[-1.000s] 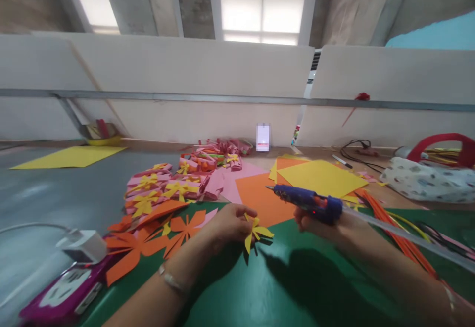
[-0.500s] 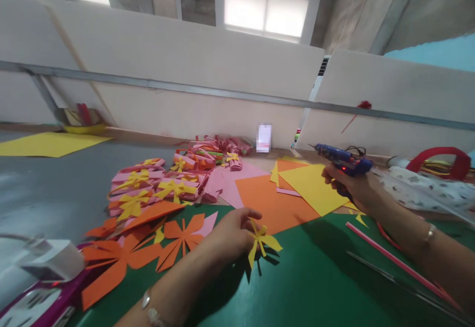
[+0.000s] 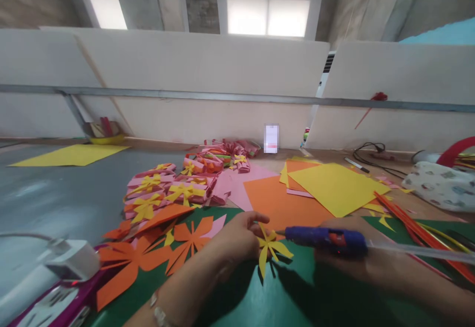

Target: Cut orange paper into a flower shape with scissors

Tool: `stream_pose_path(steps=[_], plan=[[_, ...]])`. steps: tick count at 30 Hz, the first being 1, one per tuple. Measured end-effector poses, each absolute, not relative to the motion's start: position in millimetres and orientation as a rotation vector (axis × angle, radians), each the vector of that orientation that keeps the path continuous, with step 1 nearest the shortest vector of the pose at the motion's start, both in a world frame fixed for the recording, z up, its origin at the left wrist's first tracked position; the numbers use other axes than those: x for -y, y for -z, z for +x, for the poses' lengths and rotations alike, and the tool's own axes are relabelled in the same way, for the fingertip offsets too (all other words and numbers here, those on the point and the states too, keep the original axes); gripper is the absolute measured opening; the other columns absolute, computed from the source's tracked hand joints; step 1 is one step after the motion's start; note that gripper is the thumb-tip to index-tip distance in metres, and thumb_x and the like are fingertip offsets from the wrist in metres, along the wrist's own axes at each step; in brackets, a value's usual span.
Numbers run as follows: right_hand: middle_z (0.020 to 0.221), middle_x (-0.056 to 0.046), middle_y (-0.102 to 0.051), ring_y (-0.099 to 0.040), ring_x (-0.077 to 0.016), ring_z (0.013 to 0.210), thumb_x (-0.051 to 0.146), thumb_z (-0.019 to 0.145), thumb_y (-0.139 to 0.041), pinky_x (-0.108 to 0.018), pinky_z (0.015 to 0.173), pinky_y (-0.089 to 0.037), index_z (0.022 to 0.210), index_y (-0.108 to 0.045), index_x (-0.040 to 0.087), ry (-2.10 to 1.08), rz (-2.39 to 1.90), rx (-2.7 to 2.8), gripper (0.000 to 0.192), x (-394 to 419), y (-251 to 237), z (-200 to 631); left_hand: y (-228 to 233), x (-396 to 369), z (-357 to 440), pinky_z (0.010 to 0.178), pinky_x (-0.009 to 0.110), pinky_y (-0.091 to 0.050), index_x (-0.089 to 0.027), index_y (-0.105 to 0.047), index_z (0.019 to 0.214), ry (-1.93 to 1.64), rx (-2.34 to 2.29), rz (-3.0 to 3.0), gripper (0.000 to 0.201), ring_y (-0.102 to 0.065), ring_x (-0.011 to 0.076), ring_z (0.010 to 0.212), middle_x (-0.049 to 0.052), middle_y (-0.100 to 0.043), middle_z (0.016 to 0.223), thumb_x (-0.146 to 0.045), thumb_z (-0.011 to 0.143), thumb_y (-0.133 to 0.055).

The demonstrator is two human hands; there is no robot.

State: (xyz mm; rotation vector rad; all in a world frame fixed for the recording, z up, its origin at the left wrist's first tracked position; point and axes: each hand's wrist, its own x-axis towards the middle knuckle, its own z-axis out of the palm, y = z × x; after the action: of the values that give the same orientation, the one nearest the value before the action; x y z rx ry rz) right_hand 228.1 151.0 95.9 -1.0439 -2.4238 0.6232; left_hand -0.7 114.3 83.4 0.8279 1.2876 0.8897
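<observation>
Between the fingers of my left hand (image 3: 243, 235) is a yellow paper flower (image 3: 272, 248) with cut petals, held just above the green mat (image 3: 237, 302). My right hand (image 3: 341, 262) is wrapped round a blue hot glue gun (image 3: 326, 238), and a clear glue stick (image 3: 411, 251) sticks out of its back. The gun's nozzle points left and comes close to the flower's middle; whether it touches, I cannot tell. Left of my left hand lie orange cut-paper flowers (image 3: 135, 257). Beyond them sit pink folded-paper pieces (image 3: 185, 193) with yellow paper flowers on top.
Orange (image 3: 285, 206) and yellow paper sheets (image 3: 339, 183) lie beyond my hands. A purple power strip (image 3: 55, 302) with a white plug (image 3: 72, 262) stands at the front left. Orange strips (image 3: 411, 220), a patterned pouch (image 3: 438, 186) and a black cable (image 3: 371, 154) are at right.
My right hand has brought the glue gun down and left, from above the yellow sheets to the flower. My left hand still holds the flower. The view has tilted and turned slightly.
</observation>
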Motion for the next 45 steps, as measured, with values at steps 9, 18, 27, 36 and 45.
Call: stream_pose_path(steps=[9,18,27,36,45], plan=[[0.054,0.002,-0.054,-0.044,-0.0101,0.048,0.031,0.075,-0.055,-0.021,0.044,-0.028,0.061,-0.055,0.019,-0.704,-1.118,2.501,0.019,-140.4,-87.4,220.7,-88.7,-109.1,1.5,0.067,0.026,-0.046,-0.008,-0.048,0.113,-0.88,-1.295,0.921,0.054,-0.064,0.016,0.075,0.012,-0.064,0.098,0.003,0.061,-0.057],[0.049,0.001,-0.05,-0.038,-0.0094,0.044,0.024,0.068,-0.057,-0.023,0.043,-0.025,0.055,-0.05,0.018,-0.61,-1.141,2.517,0.016,-145.7,-79.1,220.2,-90.3,-106.8,5.4,0.059,0.023,-0.044,-0.008,-0.05,0.11,-0.881,-1.336,0.899,0.052,-0.06,0.012,0.065,0.006,-0.063,0.086,0.004,0.059,-0.055],[0.05,0.0,-0.052,-0.041,-0.0112,0.045,0.025,0.069,-0.055,-0.024,0.045,-0.028,0.056,-0.051,0.019,-0.546,-1.158,2.515,0.015,-146.6,-71.8,220.2,-91.9,-105.6,4.8,0.066,0.026,-0.046,-0.01,-0.05,0.107,-0.902,-1.294,0.901,0.052,-0.064,0.0168,0.072,0.009,-0.065,0.091,0.0,0.056,-0.058],[0.053,0.0,-0.055,-0.043,-0.0112,0.047,0.02,0.068,-0.055,-0.024,0.046,-0.03,0.057,-0.051,0.019,-0.502,-1.142,2.559,0.012,-146.1,-74.7,220.9,-90.8,-105.5,4.2,0.062,0.024,-0.045,-0.012,-0.051,0.106,-0.878,-1.293,0.94,0.05,-0.061,0.0145,0.069,0.006,-0.063,0.087,0.001,0.058,-0.053],[0.053,-0.001,-0.058,-0.048,-0.0134,0.047,0.02,0.065,-0.055,-0.025,0.047,-0.03,0.055,-0.05,0.019,-0.437,-1.142,2.561,0.011,-144.9,-76.1,223.0,-89.0,-106.8,4.5,0.063,0.026,-0.046,-0.01,-0.05,0.107,-0.888,-1.282,0.941,0.05,-0.062,0.015,0.069,0.008,-0.065,0.089,0.0,0.058,-0.055]])
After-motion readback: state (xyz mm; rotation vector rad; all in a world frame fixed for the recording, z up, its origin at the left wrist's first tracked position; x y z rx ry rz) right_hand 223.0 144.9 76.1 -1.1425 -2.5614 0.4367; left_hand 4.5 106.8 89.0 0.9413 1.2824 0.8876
